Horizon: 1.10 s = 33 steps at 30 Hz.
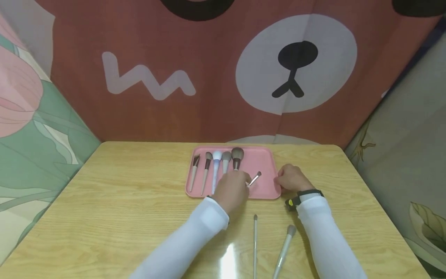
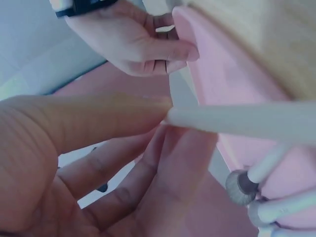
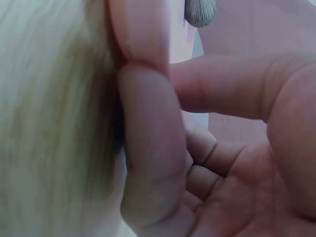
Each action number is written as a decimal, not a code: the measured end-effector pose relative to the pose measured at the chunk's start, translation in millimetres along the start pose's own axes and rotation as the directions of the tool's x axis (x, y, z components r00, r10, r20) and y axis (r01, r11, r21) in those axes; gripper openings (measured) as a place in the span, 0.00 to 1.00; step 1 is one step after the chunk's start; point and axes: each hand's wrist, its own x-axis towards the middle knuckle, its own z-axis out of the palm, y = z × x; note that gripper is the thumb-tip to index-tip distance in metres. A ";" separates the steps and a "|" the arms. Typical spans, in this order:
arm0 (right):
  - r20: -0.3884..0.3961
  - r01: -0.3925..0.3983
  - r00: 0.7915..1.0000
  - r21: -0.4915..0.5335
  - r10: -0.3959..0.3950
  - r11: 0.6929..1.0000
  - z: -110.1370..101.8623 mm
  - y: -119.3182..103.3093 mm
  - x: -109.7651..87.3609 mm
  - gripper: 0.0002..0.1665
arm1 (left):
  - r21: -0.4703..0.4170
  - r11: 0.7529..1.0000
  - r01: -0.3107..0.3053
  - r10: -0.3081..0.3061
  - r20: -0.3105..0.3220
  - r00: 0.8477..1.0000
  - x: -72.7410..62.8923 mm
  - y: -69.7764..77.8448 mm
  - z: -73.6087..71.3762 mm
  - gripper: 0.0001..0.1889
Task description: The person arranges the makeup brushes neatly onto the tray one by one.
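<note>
My left hand (image 1: 232, 190) is over the front middle of the pink tray (image 1: 267, 164). Between thumb and fingers it pinches a small makeup brush (image 1: 254, 179), whose dark tip points to the tray's back right. The left wrist view shows the brush's pale handle (image 2: 247, 121) large, its end at my thumb tip. My right hand (image 1: 292, 178) grips the tray's right edge, thumb on the rim and a finger along its outer side. Several makeup brushes lie side by side in the tray's left part, among them a light blue one (image 1: 216, 166) and a big dark fluffy one (image 1: 237, 155).
On the wooden table (image 1: 122, 209), nearer to me, lie a thin brush (image 1: 255, 244) and a thicker brush (image 1: 285, 248), between my forearms. A fabric backdrop (image 1: 209, 116) with a cartoon face rises behind the table's far edge.
</note>
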 end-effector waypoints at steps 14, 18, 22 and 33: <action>-0.015 0.051 0.999 -0.011 -0.051 0.999 1.0 0.1 6.5 0.18 | 0.086 0.985 0.147 -0.142 -0.054 0.988 83.0 -3.1 16.9 0.08; -0.019 0.069 0.997 -0.019 -0.070 0.997 0.4 -0.1 6.3 0.19 | 0.140 0.978 0.155 -0.145 -0.076 0.986 92.4 -4.7 24.6 0.17; -0.026 0.091 0.995 -0.015 -0.092 0.996 0.5 -0.6 6.1 0.17 | 0.199 0.964 0.174 -0.161 -0.081 0.984 99.1 -6.6 29.6 0.15; -0.022 0.089 0.996 -0.004 -0.089 0.996 -0.6 0.0 5.1 0.18 | 0.426 0.896 0.124 -0.123 -0.031 0.992 110.3 -9.1 38.4 0.11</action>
